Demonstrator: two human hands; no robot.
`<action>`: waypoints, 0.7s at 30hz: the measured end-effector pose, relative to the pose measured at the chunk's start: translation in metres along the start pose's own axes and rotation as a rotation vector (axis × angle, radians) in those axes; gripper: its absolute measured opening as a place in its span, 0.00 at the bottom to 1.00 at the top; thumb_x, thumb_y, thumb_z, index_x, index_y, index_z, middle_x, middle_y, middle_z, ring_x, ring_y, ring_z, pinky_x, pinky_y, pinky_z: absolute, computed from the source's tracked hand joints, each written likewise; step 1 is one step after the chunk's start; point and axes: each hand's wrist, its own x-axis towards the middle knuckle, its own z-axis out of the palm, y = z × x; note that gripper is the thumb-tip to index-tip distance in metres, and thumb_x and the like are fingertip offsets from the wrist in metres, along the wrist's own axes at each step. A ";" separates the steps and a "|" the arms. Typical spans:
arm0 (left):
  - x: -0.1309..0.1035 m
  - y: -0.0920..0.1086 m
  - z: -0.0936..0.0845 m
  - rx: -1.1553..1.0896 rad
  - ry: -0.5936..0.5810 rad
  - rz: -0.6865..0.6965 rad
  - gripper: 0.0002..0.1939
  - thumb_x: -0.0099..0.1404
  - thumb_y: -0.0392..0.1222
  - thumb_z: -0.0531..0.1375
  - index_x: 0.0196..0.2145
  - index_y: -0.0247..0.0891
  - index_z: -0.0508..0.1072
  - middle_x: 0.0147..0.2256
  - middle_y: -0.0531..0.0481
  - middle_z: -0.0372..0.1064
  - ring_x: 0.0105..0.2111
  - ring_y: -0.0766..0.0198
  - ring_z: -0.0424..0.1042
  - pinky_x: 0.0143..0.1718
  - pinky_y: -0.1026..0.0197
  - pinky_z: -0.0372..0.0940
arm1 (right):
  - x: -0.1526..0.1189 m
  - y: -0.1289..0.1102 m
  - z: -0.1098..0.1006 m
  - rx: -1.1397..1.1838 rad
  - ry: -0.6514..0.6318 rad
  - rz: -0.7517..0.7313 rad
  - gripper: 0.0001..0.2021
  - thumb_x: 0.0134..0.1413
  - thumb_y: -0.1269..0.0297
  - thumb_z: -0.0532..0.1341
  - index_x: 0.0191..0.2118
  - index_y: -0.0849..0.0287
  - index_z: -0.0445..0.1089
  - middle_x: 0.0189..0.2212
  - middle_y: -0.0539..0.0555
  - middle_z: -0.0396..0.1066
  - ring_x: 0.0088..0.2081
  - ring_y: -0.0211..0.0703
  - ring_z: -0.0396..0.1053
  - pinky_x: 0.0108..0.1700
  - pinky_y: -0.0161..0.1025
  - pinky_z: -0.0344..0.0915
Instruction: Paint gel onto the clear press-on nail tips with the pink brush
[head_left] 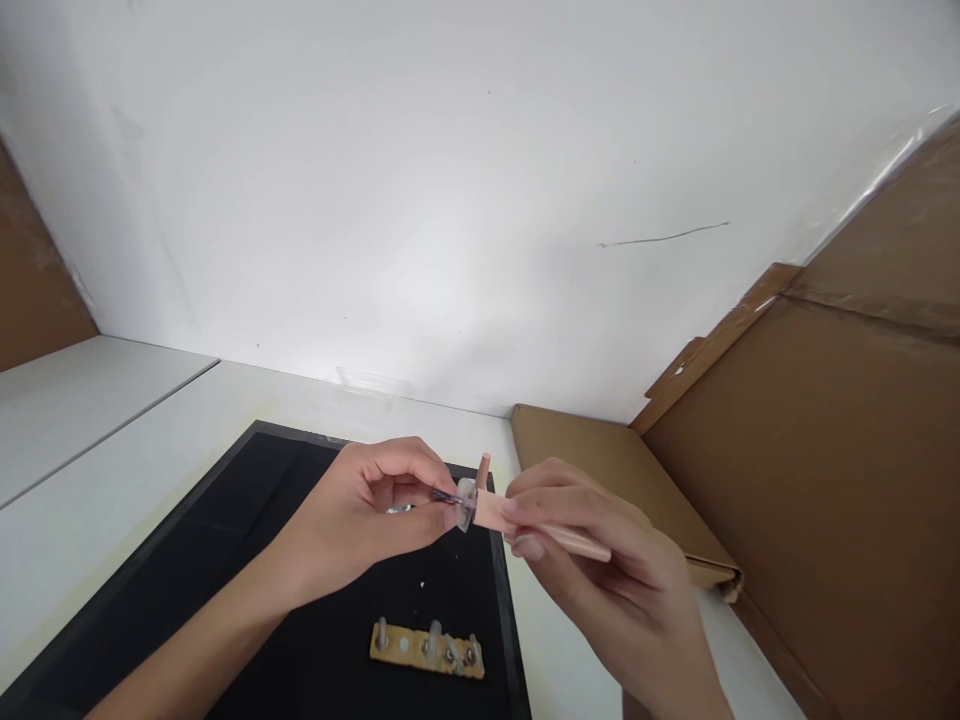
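In the head view, both hands meet above the right part of the black mat. My left hand [375, 505] pinches a thin dark rod-like piece [442, 495] between thumb and fingertips. This piece meets a small translucent plastic part [466, 505] at the left hand's fingertips. My right hand [600, 550] grips a pinkish copper-coloured piece [491, 510] with a flat end and a longer rounded part beneath the fingers. A short copper-coloured rod [484, 470] sticks up beside the plastic part. Whether the plastic is joined to the copper-coloured piece, I cannot tell.
The black mat [315, 650] lies on a white table. On it, nearer me, is a yellowish strip [405, 645] with several upright translucent pegs and metal bits. A flat cardboard box [585, 450] stands behind my right hand. Tall cardboard [840, 450] walls the right side.
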 end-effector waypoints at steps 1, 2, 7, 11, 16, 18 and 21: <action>0.000 0.000 0.000 0.000 0.006 0.001 0.09 0.55 0.26 0.64 0.27 0.39 0.78 0.27 0.55 0.70 0.27 0.72 0.68 0.30 0.68 0.64 | 0.000 -0.001 0.000 -0.027 -0.001 -0.011 0.15 0.55 0.78 0.59 0.42 0.49 0.73 0.28 0.50 0.72 0.30 0.39 0.67 0.29 0.36 0.66; 0.000 0.001 -0.001 0.004 0.009 0.001 0.09 0.54 0.26 0.64 0.27 0.39 0.78 0.27 0.55 0.70 0.27 0.71 0.68 0.30 0.68 0.64 | -0.001 -0.003 0.000 -0.054 0.001 -0.013 0.15 0.55 0.78 0.59 0.42 0.49 0.72 0.29 0.50 0.72 0.30 0.39 0.68 0.29 0.35 0.66; -0.001 0.002 -0.002 0.048 0.011 0.008 0.09 0.54 0.26 0.64 0.27 0.39 0.77 0.27 0.55 0.70 0.27 0.71 0.69 0.29 0.68 0.65 | 0.000 -0.008 -0.002 -0.133 -0.012 -0.007 0.16 0.52 0.80 0.59 0.43 0.51 0.71 0.30 0.50 0.72 0.29 0.38 0.69 0.28 0.34 0.66; -0.001 0.001 -0.001 0.067 0.004 0.004 0.09 0.55 0.26 0.63 0.27 0.38 0.77 0.27 0.55 0.71 0.27 0.71 0.70 0.30 0.68 0.65 | 0.000 -0.009 -0.005 -0.148 -0.045 -0.024 0.18 0.52 0.81 0.59 0.43 0.50 0.71 0.30 0.50 0.72 0.30 0.38 0.70 0.28 0.34 0.67; -0.001 0.001 -0.001 0.066 -0.039 0.008 0.08 0.56 0.26 0.62 0.28 0.38 0.76 0.27 0.54 0.70 0.28 0.70 0.70 0.32 0.66 0.65 | -0.002 -0.010 -0.009 -0.210 -0.052 -0.021 0.19 0.52 0.81 0.59 0.44 0.49 0.72 0.30 0.50 0.71 0.30 0.38 0.70 0.27 0.34 0.67; 0.000 0.002 -0.001 0.070 -0.045 -0.004 0.07 0.56 0.27 0.62 0.27 0.38 0.76 0.27 0.54 0.70 0.27 0.70 0.69 0.31 0.65 0.64 | -0.002 -0.010 -0.009 -0.230 -0.060 -0.027 0.19 0.52 0.81 0.59 0.43 0.48 0.72 0.30 0.50 0.71 0.30 0.38 0.71 0.27 0.34 0.68; 0.000 0.002 -0.001 0.081 -0.041 -0.028 0.06 0.56 0.28 0.63 0.27 0.37 0.77 0.27 0.54 0.69 0.27 0.70 0.68 0.31 0.65 0.63 | -0.001 -0.011 -0.010 -0.241 -0.069 -0.032 0.18 0.53 0.81 0.58 0.42 0.50 0.72 0.32 0.51 0.72 0.31 0.38 0.71 0.28 0.34 0.69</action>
